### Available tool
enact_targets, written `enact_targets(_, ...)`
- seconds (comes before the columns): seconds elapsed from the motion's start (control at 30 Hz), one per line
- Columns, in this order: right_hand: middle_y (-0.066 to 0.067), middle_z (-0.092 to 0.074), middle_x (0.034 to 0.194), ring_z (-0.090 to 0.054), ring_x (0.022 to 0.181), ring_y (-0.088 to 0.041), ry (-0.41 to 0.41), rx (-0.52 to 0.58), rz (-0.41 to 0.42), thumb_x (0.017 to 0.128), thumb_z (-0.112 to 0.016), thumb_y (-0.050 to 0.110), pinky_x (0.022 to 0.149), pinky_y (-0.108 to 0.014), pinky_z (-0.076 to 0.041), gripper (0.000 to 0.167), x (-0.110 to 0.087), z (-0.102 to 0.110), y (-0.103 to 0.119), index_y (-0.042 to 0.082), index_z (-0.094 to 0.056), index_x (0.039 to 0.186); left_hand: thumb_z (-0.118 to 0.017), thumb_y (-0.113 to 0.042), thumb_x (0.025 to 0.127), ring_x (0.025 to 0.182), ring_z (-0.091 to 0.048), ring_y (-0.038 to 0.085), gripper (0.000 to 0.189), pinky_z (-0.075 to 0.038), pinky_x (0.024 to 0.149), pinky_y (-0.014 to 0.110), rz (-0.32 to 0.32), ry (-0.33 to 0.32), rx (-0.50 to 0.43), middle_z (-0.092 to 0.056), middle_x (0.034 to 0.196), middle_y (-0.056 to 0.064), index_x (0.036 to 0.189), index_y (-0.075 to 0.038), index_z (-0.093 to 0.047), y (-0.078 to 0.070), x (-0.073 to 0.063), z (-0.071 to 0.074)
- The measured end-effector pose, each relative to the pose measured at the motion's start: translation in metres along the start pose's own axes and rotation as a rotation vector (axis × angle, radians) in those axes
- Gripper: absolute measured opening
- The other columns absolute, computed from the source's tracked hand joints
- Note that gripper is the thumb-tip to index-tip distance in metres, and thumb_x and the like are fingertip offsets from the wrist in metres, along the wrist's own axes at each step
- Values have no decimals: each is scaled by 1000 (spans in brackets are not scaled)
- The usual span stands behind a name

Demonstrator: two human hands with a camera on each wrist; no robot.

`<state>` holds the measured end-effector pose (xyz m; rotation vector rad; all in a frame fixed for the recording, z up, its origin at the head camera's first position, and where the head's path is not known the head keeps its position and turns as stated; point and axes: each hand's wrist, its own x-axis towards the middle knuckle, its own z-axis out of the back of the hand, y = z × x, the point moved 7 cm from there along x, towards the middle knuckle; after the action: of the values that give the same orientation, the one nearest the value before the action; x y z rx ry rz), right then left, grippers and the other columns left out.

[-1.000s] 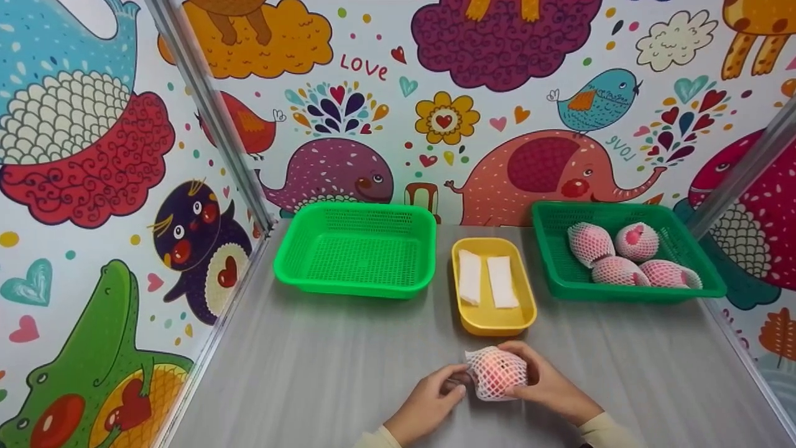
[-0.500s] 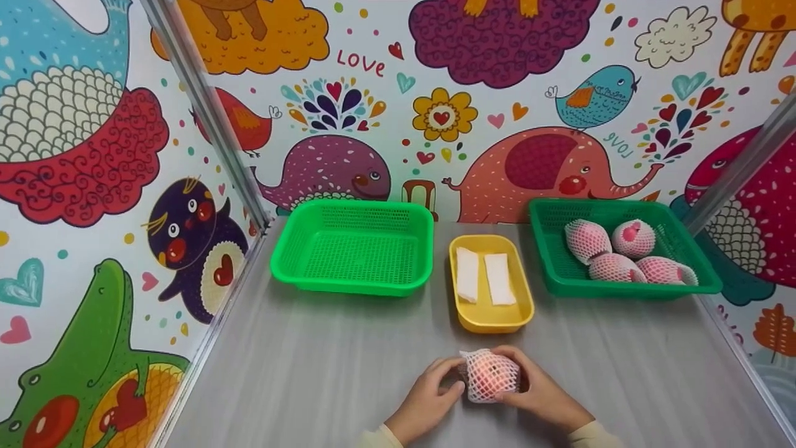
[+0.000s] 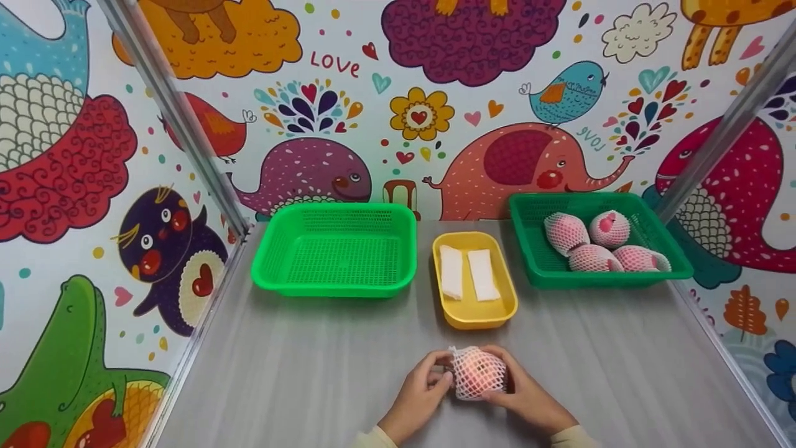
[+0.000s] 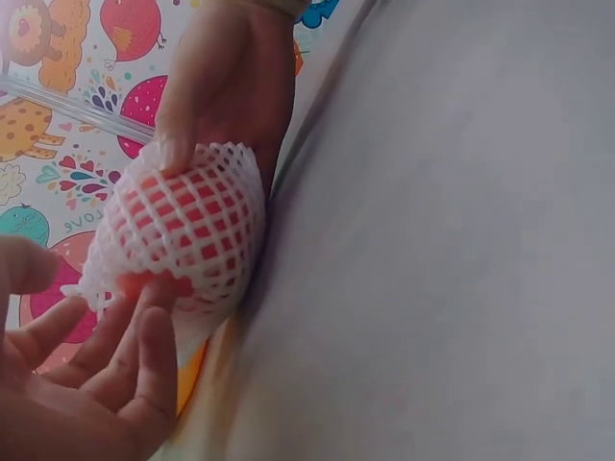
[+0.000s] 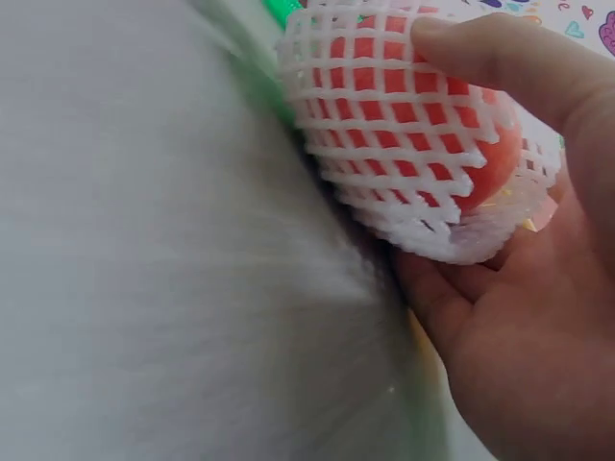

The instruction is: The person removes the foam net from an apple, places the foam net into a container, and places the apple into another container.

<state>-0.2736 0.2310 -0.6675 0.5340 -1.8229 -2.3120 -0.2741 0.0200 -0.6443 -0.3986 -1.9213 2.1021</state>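
A red round fruit (image 3: pixel 480 375) in a white foam net sits between my two hands, close above or on the grey table. My right hand (image 3: pixel 532 398) grips it from the right, thumb in front and fingers behind. In the right wrist view, the thumb presses on the foam net (image 5: pixel 384 125), and red skin shows through the mesh. My left hand (image 3: pixel 415 393) is at the net's left end. Seen from the left wrist, its fingertips (image 4: pixel 154 312) touch the fruit at the net's opening, while the thumb stands apart from it.
Behind the hands, a yellow tray (image 3: pixel 476 322) holds two white folded strips (image 3: pixel 482 275). At back left stands a light green basket (image 3: pixel 336 290). A dark green basket (image 3: pixel 606 280) at back right has several net-wrapped fruits (image 3: pixel 566 234). Patterned walls border the grey table (image 3: pixel 298 367).
Both hands and the fruit have shifted slightly left in the head view, along with the whole scene. The left fingers have stayed beside the net's end, and the right hand keeps its hold.
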Motion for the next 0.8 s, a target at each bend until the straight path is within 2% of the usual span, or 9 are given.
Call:
enact_targets(0.13,-15,-46,158,-47,141,-31,-28,12,1,95,-88,22,112,-33,-41,82,0,-1,-2,12,-39,160,-63,-13,110,97,-70,16,31,-56,80,27,16,-3,4,-65,122,2,140,-8,-63,3,-2,0)
enact_targets(0.2,-15,-45,159,-46,142,-31,-46,16,-18,94,-89,24,114,-39,-40,83,0,0,-2,13,-39,160,-64,-14,109,103,-69,14,26,-56,84,28,29,0,-3,-66,118,-1,135,-10,-65,3,-3,-1)
enact_targets(0.37,-15,-45,160,-47,142,-32,-55,15,-25,93,-89,25,114,-39,-42,85,1,0,-4,12,-38,159,-67,-12,108,108,-67,16,17,-56,87,28,51,7,-77,-69,114,-1,125,-11,-69,1,-7,-4)
enact_targets(0.47,-14,-45,160,-47,143,-32,-64,5,-26,93,-89,27,112,-35,-42,85,1,1,-5,12,-38,159,-67,-7,107,105,-68,18,17,-56,86,27,52,19,-153,-70,111,2,123,-9,-69,-3,-7,-5)
enact_targets(0.57,-15,-45,160,-46,143,-32,-74,12,-28,93,-90,26,114,-37,-41,85,0,1,-5,13,-39,159,-67,-3,106,99,-68,20,19,-58,84,30,46,40,-206,-69,109,5,124,-8,-68,-7,-6,-8)
enact_targets(0.7,-15,-44,161,-46,143,-32,-73,26,-31,93,-89,25,113,-37,-41,84,0,1,-5,13,-39,159,-65,0,106,92,-65,20,16,-60,81,35,45,47,-227,-64,108,6,121,-6,-67,-9,-5,-11)
enact_targets(0.8,-14,-43,161,-46,142,-31,-64,30,-30,93,-89,25,111,-31,-42,83,-1,0,-6,14,-39,159,-65,-2,107,83,-63,18,9,-59,74,33,69,27,-220,-61,104,5,113,-7,-65,-6,-5,-12)
